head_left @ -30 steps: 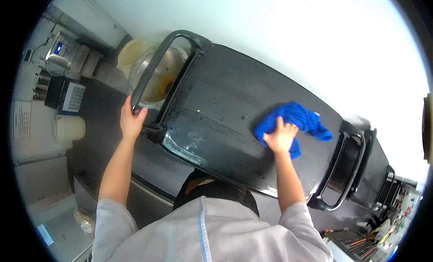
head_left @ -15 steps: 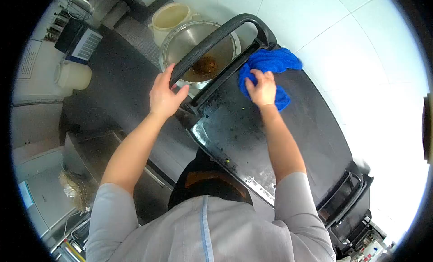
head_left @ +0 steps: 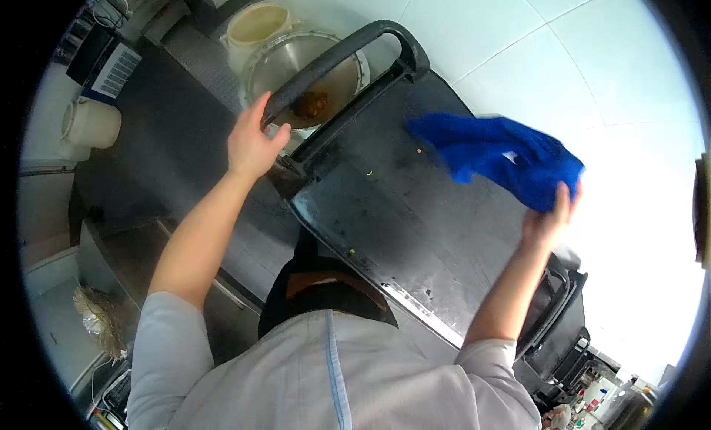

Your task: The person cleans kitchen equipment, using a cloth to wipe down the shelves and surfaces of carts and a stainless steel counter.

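Cloth (head_left: 537, 163) pinched by R hand (head_left: 546, 224); L hand (head_left: 250, 145) at handle (head_left: 326, 68), thumb spread, grip unclear; crumbs (head_left: 369, 173) poss. flicked off by wide swing.

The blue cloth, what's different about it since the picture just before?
The right hand swung most of the cloth rightward, away from the handle. It was bunched under the palm; now it is stretched out, with the hand holding its right end. The left hand stayed at the handle.
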A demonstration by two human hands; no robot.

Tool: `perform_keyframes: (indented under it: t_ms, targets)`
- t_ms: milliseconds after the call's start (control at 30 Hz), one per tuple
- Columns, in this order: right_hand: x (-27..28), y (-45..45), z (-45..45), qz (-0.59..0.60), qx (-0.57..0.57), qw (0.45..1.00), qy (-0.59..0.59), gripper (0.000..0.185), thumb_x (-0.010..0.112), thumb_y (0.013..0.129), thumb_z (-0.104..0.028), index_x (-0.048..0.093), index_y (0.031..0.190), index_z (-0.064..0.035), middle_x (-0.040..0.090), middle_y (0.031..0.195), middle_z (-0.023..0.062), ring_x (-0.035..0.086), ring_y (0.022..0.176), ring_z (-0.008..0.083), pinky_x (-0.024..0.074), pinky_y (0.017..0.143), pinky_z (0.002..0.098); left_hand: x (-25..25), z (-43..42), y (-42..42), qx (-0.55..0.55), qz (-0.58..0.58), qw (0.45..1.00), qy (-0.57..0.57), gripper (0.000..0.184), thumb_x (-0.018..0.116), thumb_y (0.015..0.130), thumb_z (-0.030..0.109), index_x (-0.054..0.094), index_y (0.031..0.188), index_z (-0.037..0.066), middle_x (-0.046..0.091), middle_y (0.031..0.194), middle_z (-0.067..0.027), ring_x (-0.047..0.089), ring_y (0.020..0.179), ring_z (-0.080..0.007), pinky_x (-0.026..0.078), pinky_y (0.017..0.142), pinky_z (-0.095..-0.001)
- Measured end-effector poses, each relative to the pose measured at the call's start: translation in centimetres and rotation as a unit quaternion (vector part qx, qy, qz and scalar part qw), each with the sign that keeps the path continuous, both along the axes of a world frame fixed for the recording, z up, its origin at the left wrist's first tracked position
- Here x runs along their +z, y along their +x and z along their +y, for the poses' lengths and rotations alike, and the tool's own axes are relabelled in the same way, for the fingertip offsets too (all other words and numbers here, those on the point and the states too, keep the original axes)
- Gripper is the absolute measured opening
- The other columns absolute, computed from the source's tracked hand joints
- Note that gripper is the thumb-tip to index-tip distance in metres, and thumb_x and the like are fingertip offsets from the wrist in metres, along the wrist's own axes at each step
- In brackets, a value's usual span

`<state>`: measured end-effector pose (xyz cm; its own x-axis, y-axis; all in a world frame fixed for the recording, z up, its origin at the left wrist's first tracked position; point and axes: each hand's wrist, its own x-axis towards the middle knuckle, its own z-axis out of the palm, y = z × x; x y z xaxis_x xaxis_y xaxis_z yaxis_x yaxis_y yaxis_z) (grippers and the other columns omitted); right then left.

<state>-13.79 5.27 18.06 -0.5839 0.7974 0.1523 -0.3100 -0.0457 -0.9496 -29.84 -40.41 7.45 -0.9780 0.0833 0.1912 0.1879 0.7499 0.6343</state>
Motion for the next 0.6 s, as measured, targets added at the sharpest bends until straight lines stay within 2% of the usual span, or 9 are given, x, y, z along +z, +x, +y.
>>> perform_keyframes:
  t_ms: [33,133,167,233,267,300,333,500,600]
  targets:
    - [0.5,1.6,1.7,-0.021,0.000,1.000,0.020,0.050,0.065,0.090,-0.007,0.049,0.137,-0.0133,0.061,0.121,0.0134,0.059,0.113,0.0289,0.0519,0.096,0.0470,0.3,0.1,0.0,0.008,-0.043,0.999,0.009,0.064,0.074,0.081,0.027,0.052,0.140,0.012,0.062,0.121,-0.0143,0.065,0.106,-0.0279,0.056,0.085,-0.0350]
    - [-1.1,4.8,6.5,-0.203,0.031,0.977,0.053,0.057,0.063,0.089,-0.007,0.047,0.143,-0.0055,0.060,0.128,0.0168,0.060,0.115,0.0294,0.0478,0.102,0.0433,0.4,0.3,0.0,0.014,-0.044,0.999,-0.001,0.064,0.074,0.081,0.027,0.053,0.139,0.013,0.062,0.120,-0.0142,0.065,0.106,-0.0275,0.056,0.085,-0.0350]
    - [-3.4,5.0,7.8,-0.360,0.058,0.915,0.172,0.059,0.069,0.089,-0.014,0.049,0.142,-0.0018,0.060,0.129,0.0168,0.060,0.116,0.0302,0.0463,0.103,0.0411,0.5,0.4,0.0,0.014,-0.044,0.999,0.000,0.064,0.074,0.081,0.027,0.053,0.139,0.013,0.062,0.120,-0.0142,0.065,0.106,-0.0275,0.056,0.085,-0.0350]
    - [-8.4,3.7,8.2,-0.531,0.141,0.716,0.431,0.095,0.084,0.071,-0.056,0.049,0.143,-0.0045,0.056,0.133,0.0280,0.055,0.122,0.0405,0.0417,0.107,0.0456,0.4,0.4,-0.2,0.016,-0.050,0.999,0.005,0.063,0.074,0.081,0.027,0.053,0.139,0.013,0.063,0.119,-0.0137,0.065,0.105,-0.0271,0.056,0.085,-0.0348]
    - [-14.2,3.6,8.9,-0.494,0.135,0.745,0.427,0.103,0.085,0.063,-0.063,0.050,0.142,-0.0074,0.048,0.138,0.0330,0.048,0.130,0.0442,0.0389,0.109,0.0490,0.1,0.3,-0.3,0.015,-0.051,0.999,0.004,0.063,0.074,0.081,0.027,0.053,0.139,0.013,0.063,0.119,-0.0137,0.065,0.105,-0.0271,0.056,0.085,-0.0348]
    - [-15.6,2.5,4.2,-0.609,0.020,0.644,0.463,0.103,0.086,0.061,-0.062,0.051,0.142,-0.0083,0.042,0.144,0.0335,0.040,0.135,0.0460,0.0375,0.109,0.0526,-0.5,0.3,-0.4,0.008,-0.010,1.000,0.004,0.062,0.074,0.081,0.025,0.053,0.138,0.013,0.062,0.109,-0.0097,0.064,0.089,-0.0219,0.054,0.078,-0.0339]
    - [-16.4,1.7,2.1,-0.534,-0.060,0.634,0.556,0.092,0.087,0.063,-0.053,0.054,0.137,-0.0088,0.052,0.135,0.0313,0.048,0.128,0.0464,0.0408,0.106,0.0514,-0.8,0.2,-0.5,0.004,0.030,1.000,0.001,0.061,0.075,0.082,0.024,0.053,0.138,0.013,0.061,0.099,-0.0058,0.063,0.072,-0.0167,0.053,0.071,-0.0330]
    - [-17.9,-2.8,1.1,-0.309,0.070,0.819,0.478,0.043,0.076,0.077,-0.018,0.064,0.115,-0.0048,0.067,0.111,0.0191,0.064,0.105,0.0365,0.0487,0.094,0.0430,-1.0,0.2,-0.3,0.008,0.046,0.999,-0.011,0.061,0.074,0.082,0.024,0.053,0.138,0.013,0.061,0.099,-0.0057,0.063,0.071,-0.0165,0.053,0.071,-0.0328]
    - [-17.5,-6.5,-3.7,-0.240,0.194,0.891,0.334,0.040,0.076,0.078,-0.014,0.064,0.115,-0.0051,0.069,0.100,0.0172,0.067,0.098,0.0322,0.0502,0.089,0.0379,-1.1,0.4,-0.6,0.007,0.045,0.999,-0.012,0.061,0.074,0.082,0.024,0.053,0.138,0.014,0.061,0.099,-0.0053,0.062,0.071,-0.0164,0.053,0.072,-0.0329]
